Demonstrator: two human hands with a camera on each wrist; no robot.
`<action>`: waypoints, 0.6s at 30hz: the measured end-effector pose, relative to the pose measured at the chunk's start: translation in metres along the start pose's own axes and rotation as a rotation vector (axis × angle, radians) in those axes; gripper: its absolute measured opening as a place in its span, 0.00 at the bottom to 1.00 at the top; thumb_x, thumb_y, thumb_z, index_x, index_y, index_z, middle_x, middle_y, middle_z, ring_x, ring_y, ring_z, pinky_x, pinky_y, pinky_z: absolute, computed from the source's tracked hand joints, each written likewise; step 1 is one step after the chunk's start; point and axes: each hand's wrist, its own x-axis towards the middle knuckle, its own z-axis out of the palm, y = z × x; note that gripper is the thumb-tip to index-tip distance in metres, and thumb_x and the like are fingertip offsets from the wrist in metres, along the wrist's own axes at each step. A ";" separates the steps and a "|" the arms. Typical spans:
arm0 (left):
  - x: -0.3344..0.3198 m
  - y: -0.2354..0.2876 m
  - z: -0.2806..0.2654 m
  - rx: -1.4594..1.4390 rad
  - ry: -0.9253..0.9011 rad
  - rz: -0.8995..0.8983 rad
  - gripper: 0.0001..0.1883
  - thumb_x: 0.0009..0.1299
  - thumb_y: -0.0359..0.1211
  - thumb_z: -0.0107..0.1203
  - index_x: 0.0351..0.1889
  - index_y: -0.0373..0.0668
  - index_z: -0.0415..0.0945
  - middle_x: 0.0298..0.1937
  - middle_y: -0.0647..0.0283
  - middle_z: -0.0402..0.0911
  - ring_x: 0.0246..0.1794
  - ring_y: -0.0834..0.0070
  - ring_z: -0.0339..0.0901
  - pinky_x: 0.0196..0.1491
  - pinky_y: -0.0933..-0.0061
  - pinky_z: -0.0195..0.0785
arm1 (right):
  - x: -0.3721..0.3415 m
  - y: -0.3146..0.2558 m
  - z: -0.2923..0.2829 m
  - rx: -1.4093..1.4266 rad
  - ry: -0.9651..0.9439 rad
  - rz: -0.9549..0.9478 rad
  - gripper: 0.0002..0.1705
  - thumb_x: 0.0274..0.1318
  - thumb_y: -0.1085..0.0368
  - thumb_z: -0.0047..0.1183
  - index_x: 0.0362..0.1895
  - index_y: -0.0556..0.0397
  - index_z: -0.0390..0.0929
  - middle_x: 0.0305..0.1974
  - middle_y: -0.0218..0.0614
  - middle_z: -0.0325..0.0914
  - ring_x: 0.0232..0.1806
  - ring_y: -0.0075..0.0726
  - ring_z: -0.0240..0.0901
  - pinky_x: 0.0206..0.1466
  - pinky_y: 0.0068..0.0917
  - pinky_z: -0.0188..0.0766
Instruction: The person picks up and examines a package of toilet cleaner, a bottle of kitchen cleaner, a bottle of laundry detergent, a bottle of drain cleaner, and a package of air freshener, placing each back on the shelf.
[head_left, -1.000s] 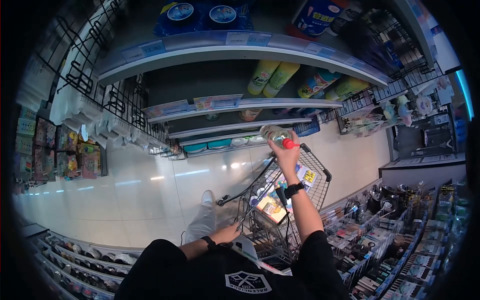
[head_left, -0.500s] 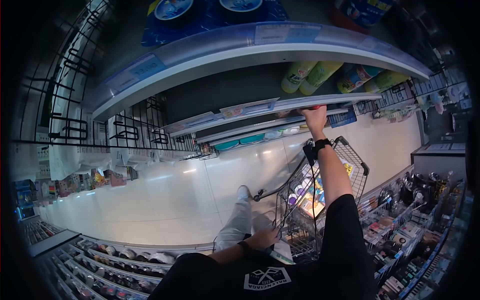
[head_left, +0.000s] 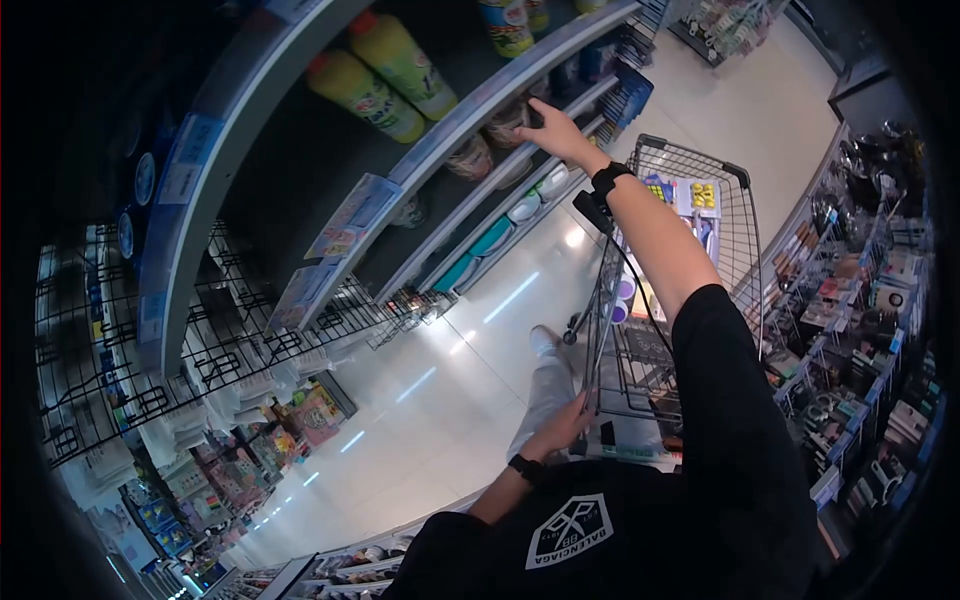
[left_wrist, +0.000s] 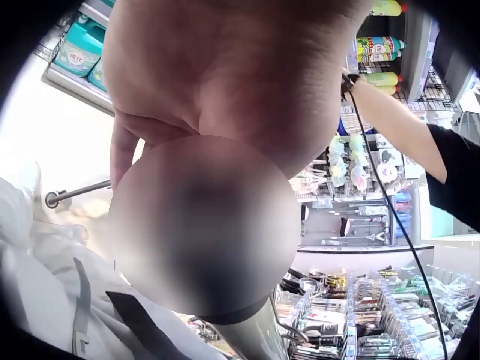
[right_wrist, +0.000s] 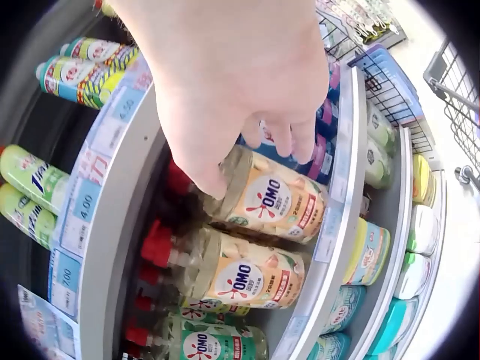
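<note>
In the head view my right hand (head_left: 560, 135) reaches into a lower shelf, thumb and index finger spread apart. The right wrist view shows it over a peach-labelled OMO detergent bottle (right_wrist: 274, 199) standing on the shelf. The thumb overlaps the bottle's neck and the other fingers hang on its far side. A matching OMO bottle (right_wrist: 244, 274) stands beside it, then a green-labelled one (right_wrist: 214, 341). My left hand (head_left: 565, 428) grips the shopping cart (head_left: 745, 240) at its near end; a blurred disc hides most of its hold in the left wrist view.
Dark blue bottles (right_wrist: 322, 150) stand behind the OMO bottles. The shelf above has a front edge (right_wrist: 124, 202) with price tags and yellow-green bottles (head_left: 400, 65). Goods lie in the cart, including a yellow-and-white pack (head_left: 703, 195). Racks of small goods (head_left: 850, 380) line the right.
The right hand has carried a clear red-capped bottle from above the cart into the lower shelf, and its fingers now spread. The head view has turned and moved closer to the shelf.
</note>
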 end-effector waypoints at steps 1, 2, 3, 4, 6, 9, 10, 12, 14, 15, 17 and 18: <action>0.001 -0.003 0.005 -0.001 -0.020 -0.016 0.30 0.81 0.46 0.47 0.76 0.43 0.59 0.52 0.34 0.81 0.52 0.37 0.79 0.53 0.42 0.72 | -0.010 0.005 -0.015 0.045 -0.029 0.019 0.34 0.57 0.55 0.68 0.63 0.60 0.75 0.50 0.51 0.85 0.48 0.49 0.81 0.55 0.37 0.75; 0.002 -0.009 0.010 0.066 0.067 -0.003 0.29 0.82 0.46 0.46 0.76 0.45 0.59 0.48 0.37 0.82 0.50 0.37 0.80 0.53 0.45 0.72 | -0.024 0.011 -0.029 0.091 -0.056 0.040 0.33 0.58 0.56 0.67 0.64 0.59 0.77 0.50 0.50 0.85 0.46 0.45 0.82 0.53 0.36 0.76; 0.004 -0.011 0.017 0.132 0.157 0.018 0.27 0.83 0.46 0.44 0.77 0.47 0.58 0.44 0.39 0.84 0.48 0.38 0.82 0.53 0.47 0.73 | -0.043 0.024 -0.044 0.153 -0.024 0.023 0.28 0.59 0.57 0.67 0.59 0.59 0.81 0.46 0.45 0.87 0.41 0.39 0.82 0.49 0.33 0.77; 0.006 -0.003 0.022 0.130 0.141 0.011 0.27 0.83 0.46 0.44 0.77 0.47 0.58 0.44 0.39 0.84 0.48 0.38 0.82 0.53 0.47 0.73 | -0.069 0.038 -0.058 0.210 0.020 0.094 0.25 0.59 0.57 0.65 0.57 0.58 0.82 0.40 0.44 0.87 0.37 0.36 0.83 0.46 0.32 0.78; 0.009 0.011 0.035 0.277 0.297 -0.222 0.26 0.83 0.46 0.44 0.75 0.47 0.61 0.41 0.42 0.85 0.45 0.42 0.84 0.51 0.49 0.76 | -0.126 0.077 -0.087 0.083 0.135 0.175 0.21 0.60 0.58 0.63 0.54 0.56 0.83 0.36 0.43 0.86 0.36 0.36 0.82 0.44 0.31 0.77; 0.014 0.011 0.056 0.173 0.429 -0.270 0.22 0.84 0.45 0.44 0.70 0.46 0.67 0.38 0.46 0.86 0.36 0.52 0.87 0.43 0.52 0.78 | -0.231 0.171 -0.108 -0.128 0.284 0.451 0.17 0.59 0.59 0.61 0.49 0.54 0.84 0.36 0.49 0.86 0.39 0.48 0.85 0.46 0.39 0.79; 0.012 0.020 0.058 0.155 0.470 -0.331 0.21 0.84 0.45 0.44 0.68 0.45 0.69 0.37 0.48 0.86 0.32 0.55 0.88 0.40 0.54 0.79 | -0.268 0.194 -0.109 -0.209 0.318 0.539 0.17 0.58 0.58 0.61 0.48 0.55 0.84 0.38 0.51 0.86 0.41 0.53 0.85 0.48 0.42 0.79; 0.013 0.048 0.058 0.107 0.472 -0.396 0.20 0.84 0.46 0.42 0.65 0.47 0.73 0.34 0.43 0.85 0.40 0.39 0.83 0.45 0.42 0.75 | -0.333 0.232 -0.103 -0.219 0.226 0.698 0.19 0.55 0.57 0.64 0.46 0.57 0.83 0.40 0.53 0.86 0.45 0.58 0.85 0.50 0.47 0.79; 0.017 0.046 0.063 0.280 0.513 -0.417 0.19 0.84 0.46 0.42 0.63 0.48 0.75 0.34 0.45 0.85 0.39 0.41 0.83 0.44 0.42 0.74 | -0.392 0.285 -0.071 -0.099 0.138 0.824 0.23 0.52 0.56 0.67 0.47 0.58 0.82 0.39 0.53 0.86 0.45 0.59 0.84 0.51 0.45 0.79; 0.019 0.043 0.064 0.290 0.510 -0.426 0.19 0.84 0.46 0.42 0.63 0.48 0.75 0.34 0.45 0.85 0.39 0.41 0.83 0.44 0.42 0.74 | -0.409 0.289 -0.057 -0.025 0.112 0.893 0.25 0.50 0.56 0.69 0.49 0.58 0.81 0.41 0.54 0.86 0.47 0.59 0.84 0.52 0.46 0.78; 0.021 0.034 0.067 0.285 0.588 -0.339 0.18 0.84 0.43 0.46 0.58 0.43 0.79 0.23 0.54 0.81 0.23 0.61 0.84 0.31 0.59 0.75 | -0.421 0.277 -0.037 -0.105 -0.017 0.905 0.33 0.48 0.53 0.72 0.55 0.57 0.76 0.48 0.54 0.85 0.51 0.59 0.83 0.54 0.47 0.77; 0.022 0.033 0.066 0.298 0.588 -0.348 0.18 0.84 0.43 0.46 0.58 0.43 0.79 0.23 0.54 0.81 0.23 0.61 0.84 0.31 0.59 0.75 | -0.420 0.273 -0.026 -0.090 -0.018 0.909 0.33 0.48 0.53 0.72 0.55 0.57 0.76 0.48 0.54 0.85 0.51 0.59 0.83 0.54 0.47 0.77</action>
